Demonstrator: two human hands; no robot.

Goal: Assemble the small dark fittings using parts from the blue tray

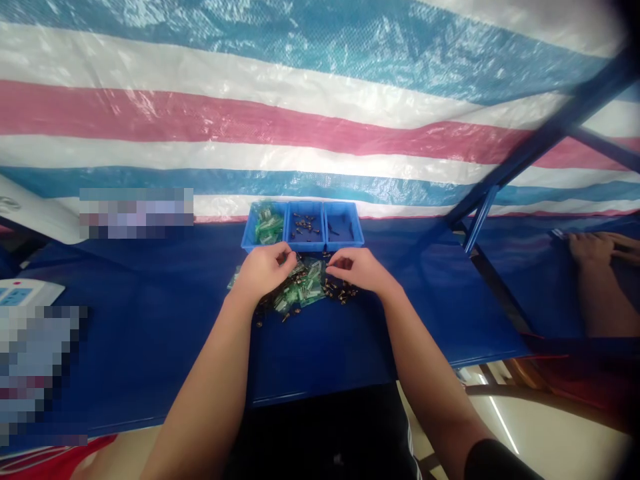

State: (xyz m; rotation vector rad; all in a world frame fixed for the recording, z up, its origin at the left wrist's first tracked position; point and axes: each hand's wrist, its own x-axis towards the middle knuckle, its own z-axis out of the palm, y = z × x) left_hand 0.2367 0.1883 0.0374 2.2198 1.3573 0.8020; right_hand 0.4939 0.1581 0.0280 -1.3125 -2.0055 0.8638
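Observation:
A mixed heap of small green-tinted clear packets [306, 285] and loose brass-and-dark metal pieces [341, 292] lies on the blue table before me. At the heap's left side, my left hand [266, 268] is closed, thumb and fingertips drawn together; anything between them is too small to make out. Over the right side, my right hand [361, 268] is also curled in a pinch, its fingertips close to the heap, and what it grips cannot be made out. Just beyond both hands stands a blue three-compartment tray [286, 227]: green packets [269, 225] left, brass pieces [306, 224] in the middle, a few dark slender pieces [333, 229] right.
A striped plastic sheet [300, 120] hangs behind the blue table [165, 333]. A white device with a panel [30, 293] sits at left. A blue metal frame [530, 143] rises at right, and beyond it another person's hands [595, 250] rest at a blue surface.

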